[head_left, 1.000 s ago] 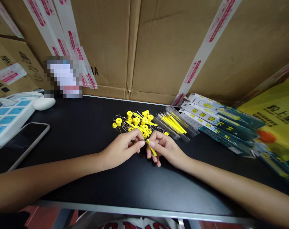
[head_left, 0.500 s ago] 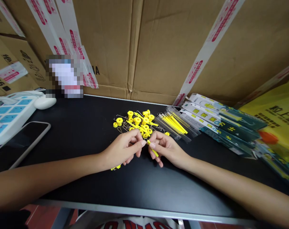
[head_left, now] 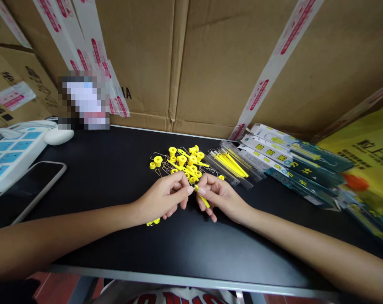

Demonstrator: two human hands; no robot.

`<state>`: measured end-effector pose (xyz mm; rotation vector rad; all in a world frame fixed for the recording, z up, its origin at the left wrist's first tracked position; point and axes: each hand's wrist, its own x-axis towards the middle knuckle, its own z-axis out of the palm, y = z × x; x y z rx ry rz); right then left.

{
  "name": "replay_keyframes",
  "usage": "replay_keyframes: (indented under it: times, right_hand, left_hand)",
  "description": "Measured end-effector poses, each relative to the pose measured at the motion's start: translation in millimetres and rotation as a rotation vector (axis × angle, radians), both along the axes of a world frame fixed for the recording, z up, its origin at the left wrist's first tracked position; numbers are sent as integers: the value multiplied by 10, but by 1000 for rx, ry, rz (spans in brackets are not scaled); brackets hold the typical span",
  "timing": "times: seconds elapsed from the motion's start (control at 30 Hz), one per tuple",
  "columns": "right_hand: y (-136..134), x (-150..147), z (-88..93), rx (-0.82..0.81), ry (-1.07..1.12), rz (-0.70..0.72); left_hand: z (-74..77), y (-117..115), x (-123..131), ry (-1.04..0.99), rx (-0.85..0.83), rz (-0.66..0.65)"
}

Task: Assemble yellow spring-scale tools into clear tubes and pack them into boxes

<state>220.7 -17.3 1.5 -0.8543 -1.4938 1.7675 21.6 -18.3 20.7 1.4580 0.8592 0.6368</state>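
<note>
just on the near side of the pile (head_left: 182,161), our two hands face each other above the table (head_left: 115,169). our left hand (head_left: 166,195) has thumb and finger pinched together on a bit of wire (head_left: 193,186); its far end is too small for us to make out. our right hand (head_left: 223,197) grips a yellow stick (head_left: 205,201) between thumb and fingers, with no slack that we can see, and the stick slants down toward us, a little to the right of the pile's near edge. whether wire and stick are joined, we cannot tell.

our fingers hide part of the pile, a jumble of yellow caps and metal hooks. nearer us than the pile and to its left, our forearm partly covers a yellow piece (head_left: 153,221).

just right of the pile lie clear tubes (head_left: 234,166) with yellow sticks inside, and past those, boxes (head_left: 292,169) and a yellow bag (head_left: 365,147) crowd that side. well left of the pile we see a phone (head_left: 30,192), a power strip (head_left: 12,154) and a rounded white thing (head_left: 60,136). behind the pile, cardboard (head_left: 217,71) closes off the far edge.
</note>
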Motion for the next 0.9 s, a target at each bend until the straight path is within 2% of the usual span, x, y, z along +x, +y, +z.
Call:
replay_keyframes:
  times: [0.43,0.77,0.9]
  right_hand:
    - [-3,-1,17,5,-22,-9]
    - [-7,-7,6,-3,-28,-10]
    - [-12,-8,8,-2,-19,-17]
  left_hand:
    - [-13,9,-9,13,29,-3]
    - [29,-16,-4,98,158,2]
    - [29,-26,3,100,161,22]
